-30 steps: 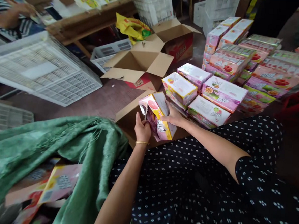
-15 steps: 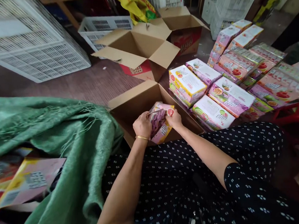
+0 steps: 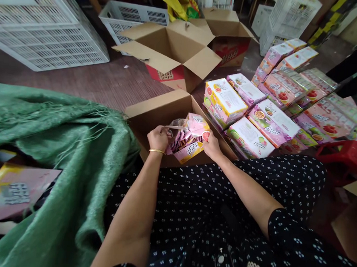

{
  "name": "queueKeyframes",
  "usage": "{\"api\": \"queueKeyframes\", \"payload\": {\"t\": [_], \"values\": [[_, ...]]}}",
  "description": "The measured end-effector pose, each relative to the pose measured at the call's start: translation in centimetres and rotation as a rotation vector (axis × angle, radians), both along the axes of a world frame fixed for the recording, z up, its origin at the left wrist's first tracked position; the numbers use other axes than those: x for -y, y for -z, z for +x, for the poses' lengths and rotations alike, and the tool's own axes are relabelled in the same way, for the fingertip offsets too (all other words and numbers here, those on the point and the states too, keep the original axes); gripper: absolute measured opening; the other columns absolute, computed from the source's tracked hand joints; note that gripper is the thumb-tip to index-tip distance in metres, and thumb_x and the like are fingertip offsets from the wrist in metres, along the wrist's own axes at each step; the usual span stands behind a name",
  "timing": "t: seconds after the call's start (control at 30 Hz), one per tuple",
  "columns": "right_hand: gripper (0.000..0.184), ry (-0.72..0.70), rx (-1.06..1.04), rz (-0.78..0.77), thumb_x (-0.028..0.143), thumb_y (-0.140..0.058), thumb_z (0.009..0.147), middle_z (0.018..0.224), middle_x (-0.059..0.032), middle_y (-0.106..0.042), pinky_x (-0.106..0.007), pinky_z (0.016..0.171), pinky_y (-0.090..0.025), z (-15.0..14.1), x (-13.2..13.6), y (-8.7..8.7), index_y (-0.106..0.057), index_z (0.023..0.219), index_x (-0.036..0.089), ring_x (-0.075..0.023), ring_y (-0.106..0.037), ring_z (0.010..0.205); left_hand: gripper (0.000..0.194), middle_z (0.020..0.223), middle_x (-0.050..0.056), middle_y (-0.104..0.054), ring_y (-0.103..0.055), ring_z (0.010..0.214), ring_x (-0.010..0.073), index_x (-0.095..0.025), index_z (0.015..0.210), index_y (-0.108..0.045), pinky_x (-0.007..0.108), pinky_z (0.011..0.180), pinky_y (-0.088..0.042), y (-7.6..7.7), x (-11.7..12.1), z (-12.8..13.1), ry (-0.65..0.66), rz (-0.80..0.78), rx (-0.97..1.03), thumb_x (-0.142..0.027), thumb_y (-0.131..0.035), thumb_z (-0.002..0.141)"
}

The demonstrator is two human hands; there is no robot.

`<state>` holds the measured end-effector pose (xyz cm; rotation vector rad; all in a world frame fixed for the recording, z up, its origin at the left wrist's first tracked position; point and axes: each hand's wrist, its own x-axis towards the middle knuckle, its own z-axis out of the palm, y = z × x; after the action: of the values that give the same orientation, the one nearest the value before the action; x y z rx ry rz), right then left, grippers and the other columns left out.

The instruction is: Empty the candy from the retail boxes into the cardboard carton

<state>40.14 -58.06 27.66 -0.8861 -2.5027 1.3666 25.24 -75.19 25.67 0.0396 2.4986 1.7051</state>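
Observation:
A small pink and yellow box (image 3: 191,151) with fruit prints is tilted inside an open cardboard carton (image 3: 156,107) before my lap. Its top is open, and purple sachets (image 3: 182,142) show in a row within. My right hand (image 3: 211,147) is closed on the box's right end, thumb beside a grapefruit print. My left hand (image 3: 158,139), with a gold bangle on the wrist, is closed at the box's left side. From its fingers a strip of clear plastic film (image 3: 176,127) stretches toward the box; the fingertips are partly hidden.
Printed fruit boxes (image 3: 258,138) are stacked to the right of the carton. Two open cartons (image 3: 170,74) stand ahead, with white plastic crates (image 3: 71,48) at left and behind. A green woven sack (image 3: 105,145) lies left, printed boxes under its edge. A red stool (image 3: 351,156) is at right.
My left hand has moved left, away from the box, drawing the clear film out. The box's opening has widened and more sachets show. The view has shifted slightly.

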Motion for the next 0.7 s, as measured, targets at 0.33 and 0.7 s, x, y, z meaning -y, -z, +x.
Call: {"api": "queueKeyframes", "payload": {"t": [0.33, 0.7], "values": [[0.063, -0.182, -0.134, 0.179, 0.004, -0.049, 0.081, 0.127, -0.0152, -0.074, -0.042, 0.105, -0.057, 2.2, -1.7, -2.0, -0.056, 0.143, 0.012, -0.0292, -0.071, 0.116, 0.010, 0.066, 0.000, -0.063, -0.057, 0.044, 0.0121, -0.015, 0.083, -0.060, 0.019, 0.043, -0.043, 0.1, -0.7, -1.2, -0.124, 0.184, 0.150, -0.018, -0.051, 0.082], [0.054, -0.410, -0.411, 0.529, 0.019, -0.044, 0.100, 0.130, -0.0161, -0.073, -0.047, 0.118, -0.053, 0.9, -4.9, -2.8, -0.050, 0.153, 0.017, -0.0282, -0.068, 0.127, 0.018, 0.057, 0.000, -0.059, -0.054, 0.040, 0.0148, -0.016, 0.084, -0.066, 0.020, 0.037, -0.040, -3.4, 1.0, -3.6, 0.086, 0.060, -0.030, -0.027, -0.056, 0.076]]}}
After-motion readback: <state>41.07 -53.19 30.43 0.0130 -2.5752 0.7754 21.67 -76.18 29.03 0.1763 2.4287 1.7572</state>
